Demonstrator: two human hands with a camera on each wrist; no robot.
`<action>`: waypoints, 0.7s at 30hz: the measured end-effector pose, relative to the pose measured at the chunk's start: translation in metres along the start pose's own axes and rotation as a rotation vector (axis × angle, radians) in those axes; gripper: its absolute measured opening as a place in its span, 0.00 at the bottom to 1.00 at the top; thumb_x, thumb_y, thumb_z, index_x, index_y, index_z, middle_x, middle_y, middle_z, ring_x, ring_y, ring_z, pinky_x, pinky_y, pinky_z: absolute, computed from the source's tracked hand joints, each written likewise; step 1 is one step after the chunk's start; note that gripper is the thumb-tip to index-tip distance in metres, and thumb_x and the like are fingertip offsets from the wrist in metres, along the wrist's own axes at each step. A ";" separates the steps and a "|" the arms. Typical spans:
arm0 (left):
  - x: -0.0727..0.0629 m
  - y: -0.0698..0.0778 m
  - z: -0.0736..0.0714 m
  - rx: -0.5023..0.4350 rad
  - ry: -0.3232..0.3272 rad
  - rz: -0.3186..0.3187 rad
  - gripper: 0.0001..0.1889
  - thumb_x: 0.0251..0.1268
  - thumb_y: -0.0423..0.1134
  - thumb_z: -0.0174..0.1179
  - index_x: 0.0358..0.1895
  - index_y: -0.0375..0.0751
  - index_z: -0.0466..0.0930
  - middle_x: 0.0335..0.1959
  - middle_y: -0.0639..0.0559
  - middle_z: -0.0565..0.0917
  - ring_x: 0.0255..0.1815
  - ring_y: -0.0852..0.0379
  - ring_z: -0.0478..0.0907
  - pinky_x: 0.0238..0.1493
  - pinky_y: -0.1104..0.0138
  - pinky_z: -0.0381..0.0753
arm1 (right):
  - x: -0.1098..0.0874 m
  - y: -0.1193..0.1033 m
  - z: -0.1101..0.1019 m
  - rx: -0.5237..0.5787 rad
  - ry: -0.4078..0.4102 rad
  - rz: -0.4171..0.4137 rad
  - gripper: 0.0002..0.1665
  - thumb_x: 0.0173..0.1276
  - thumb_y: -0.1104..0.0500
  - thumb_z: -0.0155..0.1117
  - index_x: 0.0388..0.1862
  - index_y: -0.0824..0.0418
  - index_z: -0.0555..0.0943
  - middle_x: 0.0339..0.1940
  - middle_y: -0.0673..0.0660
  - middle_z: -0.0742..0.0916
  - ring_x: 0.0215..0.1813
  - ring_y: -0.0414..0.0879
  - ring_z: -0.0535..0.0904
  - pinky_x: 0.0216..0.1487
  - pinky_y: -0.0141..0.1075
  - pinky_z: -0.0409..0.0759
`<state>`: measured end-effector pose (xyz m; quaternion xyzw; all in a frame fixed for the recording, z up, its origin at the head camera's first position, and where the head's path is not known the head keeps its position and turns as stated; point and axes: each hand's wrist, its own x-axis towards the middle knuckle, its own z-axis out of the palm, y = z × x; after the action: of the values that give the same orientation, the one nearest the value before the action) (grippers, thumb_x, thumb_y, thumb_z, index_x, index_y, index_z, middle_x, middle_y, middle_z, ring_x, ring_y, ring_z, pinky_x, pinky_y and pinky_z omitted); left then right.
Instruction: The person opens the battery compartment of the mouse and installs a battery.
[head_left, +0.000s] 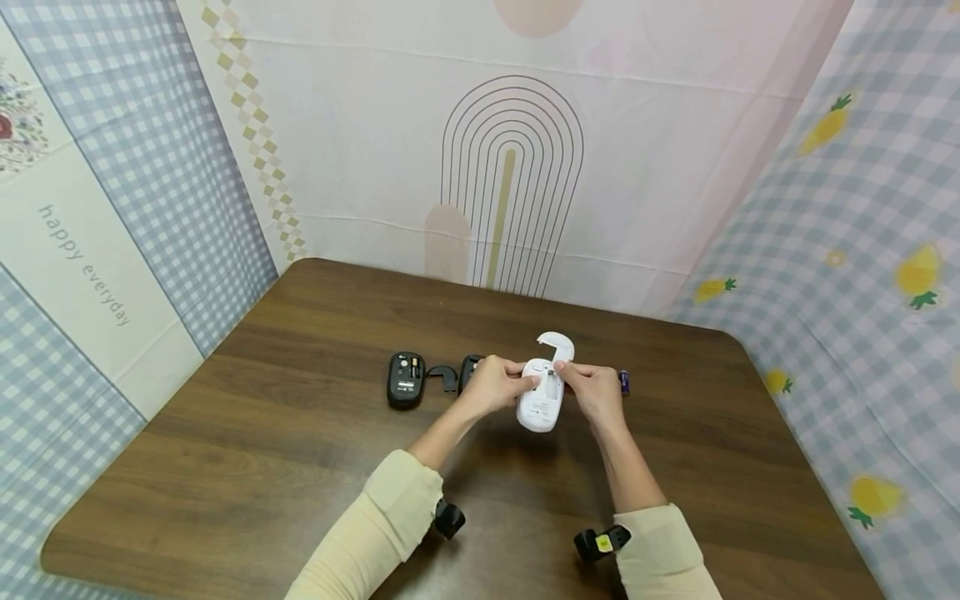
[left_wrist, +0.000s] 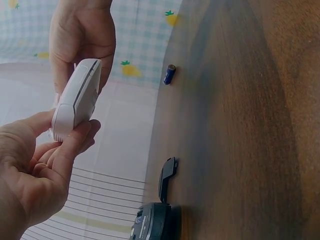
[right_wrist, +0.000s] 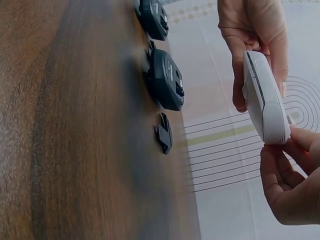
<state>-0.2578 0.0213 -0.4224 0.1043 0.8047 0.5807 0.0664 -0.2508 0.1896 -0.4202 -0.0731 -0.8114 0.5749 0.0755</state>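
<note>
A white computer mouse (head_left: 540,408) is held above the table, its underside with the battery compartment facing up. My left hand (head_left: 491,385) grips its left side, thumb on the underside; in the left wrist view the fingers (left_wrist: 75,145) curl under the shell. My right hand (head_left: 596,396) grips the far right corner with thumb and fingertips at the compartment. From that corner a curved white battery cover (head_left: 562,340) sticks out past the mouse; I cannot tell whether the right fingers pinch it too. In the right wrist view the mouse (right_wrist: 265,100) appears edge-on between both hands.
A black mouse (head_left: 406,379) lies underside up on the wooden table (head_left: 315,450), with a black battery cover (head_left: 444,375) beside it. A second black mouse (right_wrist: 165,80) is partly behind the left hand in the head view. A blue battery (head_left: 624,382) lies right of the right hand.
</note>
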 end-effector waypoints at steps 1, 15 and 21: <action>0.000 0.000 0.000 -0.001 0.001 0.003 0.17 0.57 0.37 0.65 0.48 0.32 0.81 0.33 0.41 0.85 0.21 0.57 0.81 0.23 0.65 0.81 | 0.000 0.000 0.000 0.006 0.006 0.005 0.19 0.58 0.55 0.67 0.39 0.71 0.84 0.37 0.64 0.86 0.37 0.45 0.80 0.43 0.42 0.77; 0.000 -0.001 -0.002 0.011 0.022 0.009 0.16 0.56 0.36 0.65 0.46 0.31 0.82 0.30 0.41 0.85 0.19 0.56 0.81 0.23 0.64 0.81 | 0.009 -0.001 -0.011 0.180 0.032 0.016 0.17 0.61 0.60 0.66 0.37 0.77 0.82 0.17 0.46 0.84 0.22 0.36 0.80 0.32 0.32 0.80; 0.001 -0.004 -0.003 -0.021 0.026 0.002 0.16 0.56 0.35 0.65 0.47 0.30 0.81 0.31 0.39 0.84 0.21 0.55 0.82 0.28 0.58 0.82 | 0.018 0.023 -0.012 0.231 0.016 -0.005 0.15 0.61 0.60 0.66 0.32 0.75 0.84 0.16 0.49 0.84 0.20 0.38 0.79 0.26 0.30 0.78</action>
<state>-0.2596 0.0180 -0.4252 0.0968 0.7991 0.5906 0.0565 -0.2654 0.2122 -0.4371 -0.0665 -0.7394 0.6638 0.0911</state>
